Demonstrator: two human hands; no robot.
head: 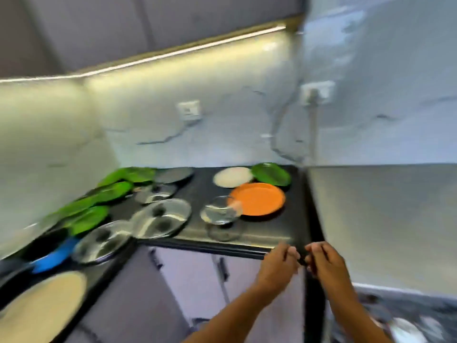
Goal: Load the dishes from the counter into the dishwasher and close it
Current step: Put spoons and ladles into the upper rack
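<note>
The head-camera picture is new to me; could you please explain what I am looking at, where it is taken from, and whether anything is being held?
No machine here: a person wears one wide-angle camera on the head, looking forward and down, so the two bare arms at the bottom are their own. The left hand and right hand are close together, fingers curled, at the front edge of a dark counter; blur hides whether they hold anything. On the counter lie an orange plate, a clear glass bowl by it, a white plate and a green plate behind, steel compartment plates, more green plates leftward and a blue plate.
</note>
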